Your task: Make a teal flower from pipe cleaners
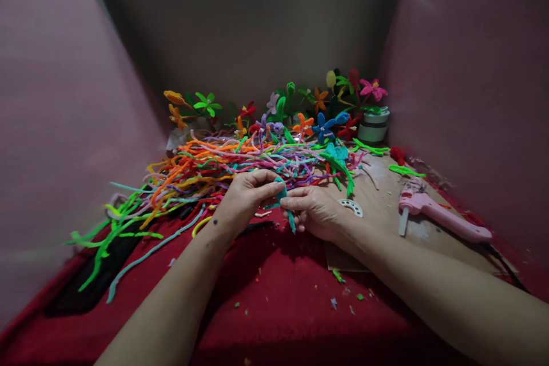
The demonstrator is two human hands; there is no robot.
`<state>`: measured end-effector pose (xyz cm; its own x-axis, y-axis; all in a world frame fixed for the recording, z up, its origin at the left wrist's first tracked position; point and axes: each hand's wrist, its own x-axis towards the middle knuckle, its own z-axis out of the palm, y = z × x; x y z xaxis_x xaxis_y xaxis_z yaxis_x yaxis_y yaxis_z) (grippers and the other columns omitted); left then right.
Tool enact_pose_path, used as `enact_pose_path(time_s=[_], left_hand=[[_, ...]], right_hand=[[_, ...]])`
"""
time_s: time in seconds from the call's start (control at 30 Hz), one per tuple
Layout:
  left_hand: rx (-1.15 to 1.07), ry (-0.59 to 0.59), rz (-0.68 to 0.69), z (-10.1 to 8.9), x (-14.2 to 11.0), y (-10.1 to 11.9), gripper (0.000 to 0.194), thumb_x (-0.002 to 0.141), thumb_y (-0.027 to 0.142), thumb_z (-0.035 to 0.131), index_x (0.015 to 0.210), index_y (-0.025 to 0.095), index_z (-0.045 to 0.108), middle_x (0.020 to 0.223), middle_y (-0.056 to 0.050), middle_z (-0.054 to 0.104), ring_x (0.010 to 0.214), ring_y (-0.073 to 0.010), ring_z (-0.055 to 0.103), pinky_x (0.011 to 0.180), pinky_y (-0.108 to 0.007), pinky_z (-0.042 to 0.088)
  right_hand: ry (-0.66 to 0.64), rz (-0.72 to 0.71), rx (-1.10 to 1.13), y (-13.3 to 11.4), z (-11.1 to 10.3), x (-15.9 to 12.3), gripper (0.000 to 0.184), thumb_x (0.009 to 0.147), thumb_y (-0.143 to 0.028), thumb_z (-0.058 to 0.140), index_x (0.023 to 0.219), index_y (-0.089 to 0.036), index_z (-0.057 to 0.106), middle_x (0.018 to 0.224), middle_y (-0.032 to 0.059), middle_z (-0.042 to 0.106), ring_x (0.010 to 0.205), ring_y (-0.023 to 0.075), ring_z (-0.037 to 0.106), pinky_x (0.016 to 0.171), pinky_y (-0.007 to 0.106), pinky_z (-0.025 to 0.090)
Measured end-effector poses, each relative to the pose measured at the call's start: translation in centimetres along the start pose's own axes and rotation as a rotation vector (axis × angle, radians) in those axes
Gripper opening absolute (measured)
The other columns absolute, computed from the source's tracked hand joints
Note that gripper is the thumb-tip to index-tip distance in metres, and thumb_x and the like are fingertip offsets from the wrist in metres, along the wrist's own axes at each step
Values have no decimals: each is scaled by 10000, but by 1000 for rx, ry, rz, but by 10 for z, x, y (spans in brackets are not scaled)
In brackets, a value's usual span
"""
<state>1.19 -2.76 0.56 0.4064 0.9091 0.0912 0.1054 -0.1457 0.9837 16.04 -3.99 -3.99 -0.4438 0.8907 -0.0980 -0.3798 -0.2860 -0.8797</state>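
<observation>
Red cloth [274,309] between pink walls [476,86]

Heap of pipe cleaners [240,155] spreads over centre and left of table [266,303], craft flowers [322,127] behind, pot [373,132] at their right end. Right of heap, cardboard sheet [380,197] bears glue gun [441,214], perforated disc [353,209] left of gun. Left hand [249,191] and right hand [315,210] before heap, strip [291,221] between them, scraps [359,297] nearer on table.
</observation>
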Motion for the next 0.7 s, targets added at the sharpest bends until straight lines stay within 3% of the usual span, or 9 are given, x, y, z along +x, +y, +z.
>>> enact_pose_path(time_s=[0.2, 0.43, 0.53, 0.6, 0.7], left_hand=[[-18, -4, 66, 1, -4, -4, 148, 723, 278, 629, 721, 140, 575, 589, 47, 485, 507, -56, 403, 486, -192, 313], [88, -109, -24, -4, -4, -5, 179, 721, 312, 619, 704, 138, 580, 576, 48, 475, 499, -55, 371, 477, -195, 273], [206, -31, -31, -1, -4, -7, 203, 712, 304, 610, 617, 133, 553, 524, 49, 439, 480, -61, 355, 460, -199, 266], [366, 87, 85, 3, -4, -10, 188, 713, 260, 595, 579, 139, 542, 527, 39, 447, 501, -75, 385, 477, -205, 294], [641, 218, 364, 10, -5, -15, 144, 736, 177, 550, 595, 152, 571, 585, 14, 502, 567, -94, 445, 542, -215, 340]], right_hand=[[-46, 105, 75, -4, 0, -2, 245, 539, -230, 758, 638, -138, 553, 476, -30, 570, 333, 59, 462, 301, 159, 330], [-19, 54, -3, -1, 0, -1, 228, 542, -229, 754, 630, -116, 575, 471, -40, 543, 316, 48, 430, 287, 162, 309], [-4, 22, -58, 2, -1, 1, 233, 556, -251, 744, 604, -124, 556, 440, -50, 507, 302, 47, 397, 283, 170, 289], [18, 9, -114, 4, -2, 2, 219, 570, -264, 724, 606, -128, 556, 426, -48, 503, 294, 50, 384, 278, 176, 269], [53, -22, -190, 5, -2, 2, 187, 588, -269, 686, 597, -135, 556, 393, -54, 475, 286, 53, 361, 276, 183, 253]])
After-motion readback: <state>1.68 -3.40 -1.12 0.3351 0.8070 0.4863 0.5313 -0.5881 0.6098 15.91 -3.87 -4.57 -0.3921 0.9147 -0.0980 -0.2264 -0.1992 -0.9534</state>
